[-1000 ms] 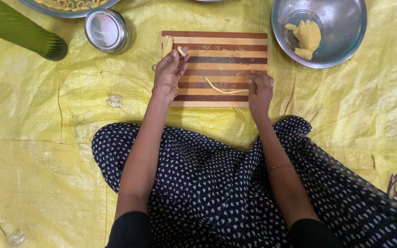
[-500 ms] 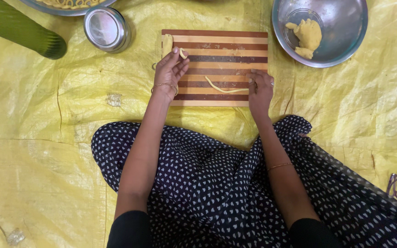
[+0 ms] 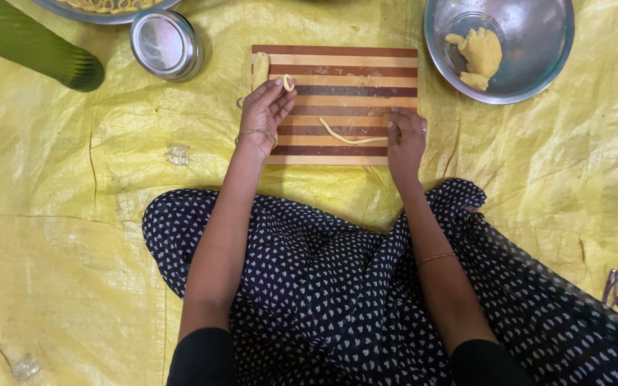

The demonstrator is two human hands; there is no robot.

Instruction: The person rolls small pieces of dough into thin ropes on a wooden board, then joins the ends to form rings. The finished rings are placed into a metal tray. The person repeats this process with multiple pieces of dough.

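Observation:
A striped wooden cutting board (image 3: 345, 71) lies on the yellow sheet in front of me. My left hand (image 3: 265, 114) rests at the board's left edge and pinches a small curled piece of dough (image 3: 288, 82) in its fingertips. My right hand (image 3: 405, 136) sits at the board's right edge, its fingers pressing the end of a thin rolled dough strand (image 3: 348, 137) that lies across the board. A small lump of dough (image 3: 260, 68) sits at the board's top left corner.
A steel bowl (image 3: 531, 78) with a lump of yellow dough (image 3: 479, 53) stands at the upper right. A round steel lidded tin (image 3: 166, 44) and a green bottle (image 3: 33, 50) lie at the upper left. A plate of shaped dough (image 3: 105, 6) shows at the top edge.
My left hand has lifted the curled dough piece slightly toward the board's top left. The right hand stays on the strand's end.

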